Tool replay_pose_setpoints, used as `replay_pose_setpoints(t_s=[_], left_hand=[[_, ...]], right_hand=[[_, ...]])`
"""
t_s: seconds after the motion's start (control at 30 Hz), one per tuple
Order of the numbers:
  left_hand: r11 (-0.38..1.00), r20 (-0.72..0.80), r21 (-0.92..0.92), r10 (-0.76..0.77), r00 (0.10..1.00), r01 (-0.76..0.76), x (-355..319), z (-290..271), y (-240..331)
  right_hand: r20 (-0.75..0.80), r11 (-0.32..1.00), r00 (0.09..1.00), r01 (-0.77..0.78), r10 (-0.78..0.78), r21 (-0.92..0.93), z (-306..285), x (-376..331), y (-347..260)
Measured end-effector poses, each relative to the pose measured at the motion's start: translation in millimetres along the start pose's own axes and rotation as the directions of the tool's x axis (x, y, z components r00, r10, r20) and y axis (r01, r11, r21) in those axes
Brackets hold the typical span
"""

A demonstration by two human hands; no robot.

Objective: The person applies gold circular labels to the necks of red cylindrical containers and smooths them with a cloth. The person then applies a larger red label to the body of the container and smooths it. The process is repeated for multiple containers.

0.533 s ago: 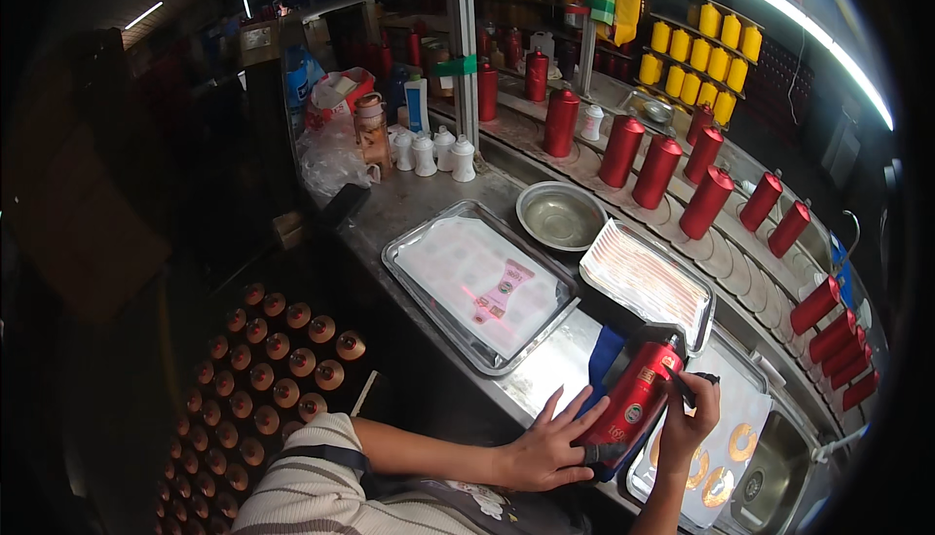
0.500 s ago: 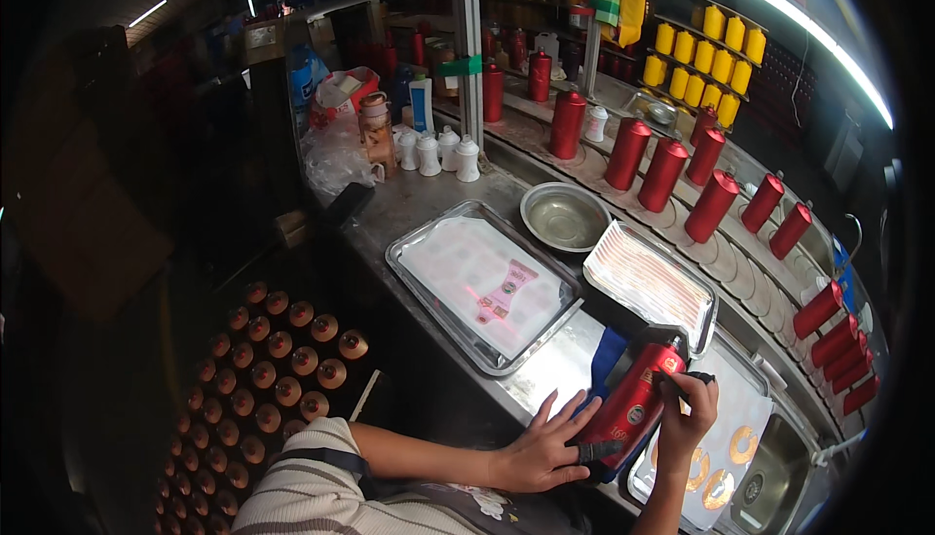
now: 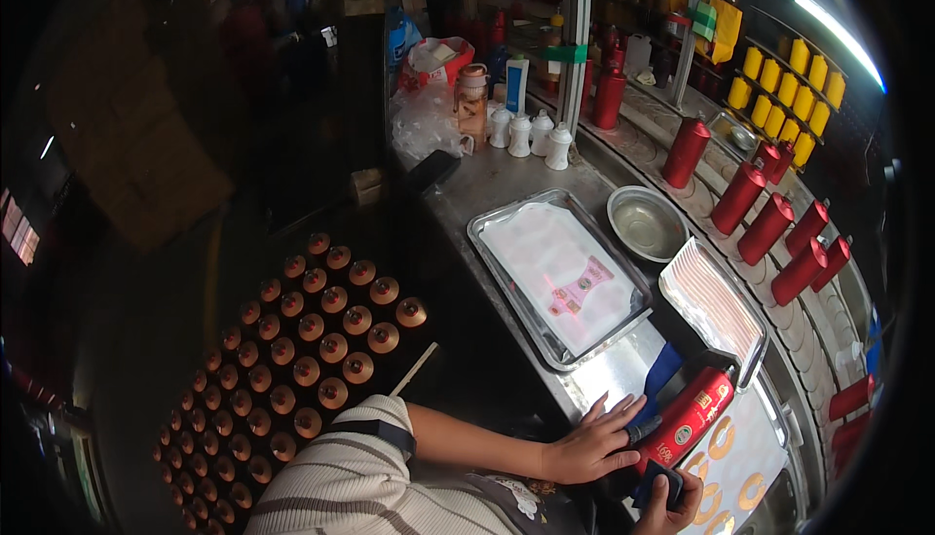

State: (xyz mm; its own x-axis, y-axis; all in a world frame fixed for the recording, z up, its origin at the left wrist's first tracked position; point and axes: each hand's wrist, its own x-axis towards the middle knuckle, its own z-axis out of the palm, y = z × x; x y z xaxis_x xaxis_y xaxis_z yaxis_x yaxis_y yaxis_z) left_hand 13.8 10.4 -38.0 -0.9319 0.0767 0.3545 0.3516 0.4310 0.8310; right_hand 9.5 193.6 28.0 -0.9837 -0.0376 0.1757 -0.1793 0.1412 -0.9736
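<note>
A red bottle with gold emblems and lettering lies tilted on the bench, its neck end by a dark holder. My left hand lies against the bottle's near side, fingers stretched apart, a dark cover on one finger. At the bottle's lower end my right hand is closed on a small dark blue flat piece; what it is made of cannot be told. A blue cloth-like strip lies beside the bottle. Left of it, a metal tray holds a white sheet with a pink decal.
Behind the tray stand a metal bowl and a tray of striped sheets. A sheet with gold rings lies right of the bottle. Red bottles line the conveyor. Several copper-coloured domed tops stand low at left.
My right hand has moved from the bottle's upper part down to its lower end, where a dark blue piece now shows in its fingers. The view has turned left.
</note>
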Motion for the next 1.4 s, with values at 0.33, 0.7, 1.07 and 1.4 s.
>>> replay_pose_setpoints(t_s=[0.33, 0.7, 1.07, 1.4], left_hand=[[0.980, -0.090, 0.005, 0.197, 0.976, -0.197, 13, 20, -22], [0.967, -0.121, 0.082, 0.249, 0.961, -0.240, 22, -6, 1], [0.989, 0.013, -0.060, 0.138, 0.990, -0.137, 22, -7, -11], [0.993, -0.152, -0.079, -0.101, 0.983, 0.090, 102, -79, -35]], right_hand=[[-0.327, 0.983, 0.945, -0.064, 0.005, -0.171, -13, 5, 22], [-0.034, 0.803, 0.910, 0.346, -0.413, -0.485, 12, -11, 11], [-0.404, 0.975, 0.903, -0.199, 0.145, -0.094, -19, 12, 24], [-0.418, 0.982, 0.896, -0.185, 0.151, -0.042, -42, 30, 34]])
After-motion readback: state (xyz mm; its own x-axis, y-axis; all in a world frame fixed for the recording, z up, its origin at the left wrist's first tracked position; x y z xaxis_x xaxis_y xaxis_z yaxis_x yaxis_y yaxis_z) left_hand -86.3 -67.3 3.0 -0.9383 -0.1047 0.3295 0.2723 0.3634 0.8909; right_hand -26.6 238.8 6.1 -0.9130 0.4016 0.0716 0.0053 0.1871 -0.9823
